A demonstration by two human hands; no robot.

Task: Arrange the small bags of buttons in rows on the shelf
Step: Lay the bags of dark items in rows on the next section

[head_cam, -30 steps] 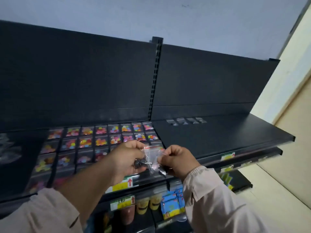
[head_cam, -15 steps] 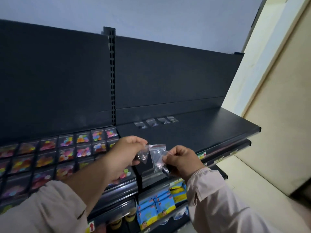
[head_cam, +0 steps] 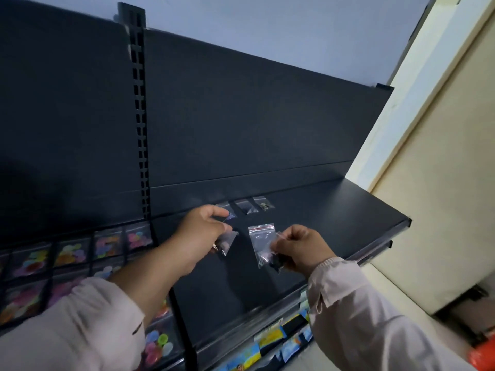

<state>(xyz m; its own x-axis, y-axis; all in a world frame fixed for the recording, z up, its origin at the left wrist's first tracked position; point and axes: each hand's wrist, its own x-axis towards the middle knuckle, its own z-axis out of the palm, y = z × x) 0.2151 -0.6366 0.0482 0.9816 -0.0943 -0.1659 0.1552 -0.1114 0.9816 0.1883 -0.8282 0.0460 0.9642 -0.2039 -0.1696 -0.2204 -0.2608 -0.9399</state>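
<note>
So, three small bags [head_cam: 246, 206] sit in a row at the back of the shelf [head_cam: 334, 215]. My left hand [head_cam: 201, 234] pinches a fourth bag [head_cam: 227, 241] over it, and my right hand [head_cam: 300, 247] grips another bag [head_cam: 261, 241] in curled fingers alongside.

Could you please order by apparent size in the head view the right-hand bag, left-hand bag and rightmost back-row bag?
Largest first:
Right-hand bag
Left-hand bag, partly hidden
Rightmost back-row bag, though it lies farther away

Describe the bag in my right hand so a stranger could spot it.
Find the black shelf right of the slotted upright. There the right hand pinches a clear bag. Unlike the second bag in the left hand, it shows a red top strip.
</note>
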